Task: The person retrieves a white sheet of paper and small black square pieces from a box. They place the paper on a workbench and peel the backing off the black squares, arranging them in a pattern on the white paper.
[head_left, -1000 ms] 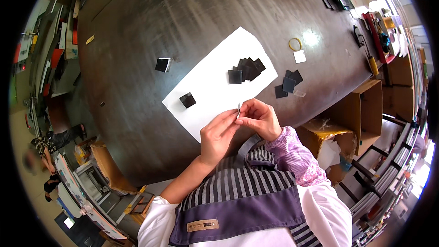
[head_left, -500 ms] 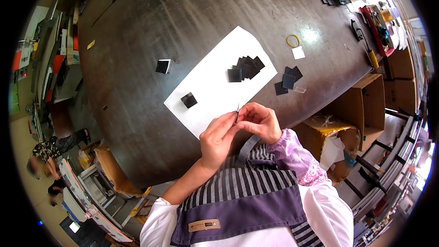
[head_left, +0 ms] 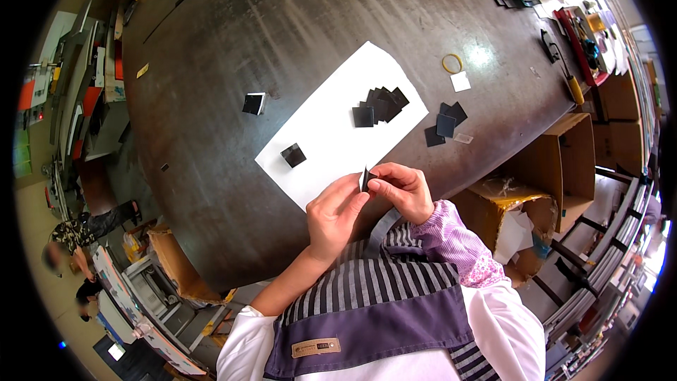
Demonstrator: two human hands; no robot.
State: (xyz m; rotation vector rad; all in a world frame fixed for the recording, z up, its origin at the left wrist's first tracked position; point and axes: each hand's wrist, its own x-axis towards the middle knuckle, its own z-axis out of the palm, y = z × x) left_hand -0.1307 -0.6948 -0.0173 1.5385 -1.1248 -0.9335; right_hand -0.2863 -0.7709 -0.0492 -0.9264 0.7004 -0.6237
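Note:
Between my fingertips, over the near edge of a white paper sheet [head_left: 317,134], is a small black square piece [head_left: 366,180] with a pale layer along one side. My left hand [head_left: 334,213] pinches it from the left. On its other side my right hand [head_left: 404,190] grips it between thumb and forefinger. One dark glossy square [head_left: 293,156] lies alone on the paper. Farther up the sheet, several black squares [head_left: 381,105] overlap in a fanned pile. Right of the paper, more dark squares [head_left: 446,125] rest on the table.
Left of the paper sits a short stack of black squares [head_left: 253,104] with a white edge. A yellow ring [head_left: 452,63] and a white square [head_left: 460,82] lie on the dark table [head_left: 211,190]. Cardboard boxes [head_left: 568,162] stand at its right edge. Another person [head_left: 77,240] is at far left.
The black piece has turned in my fingers, showing more of its dark face and pale layer. My fingers have shifted slightly. The gloved hand at the top left has gone from view.

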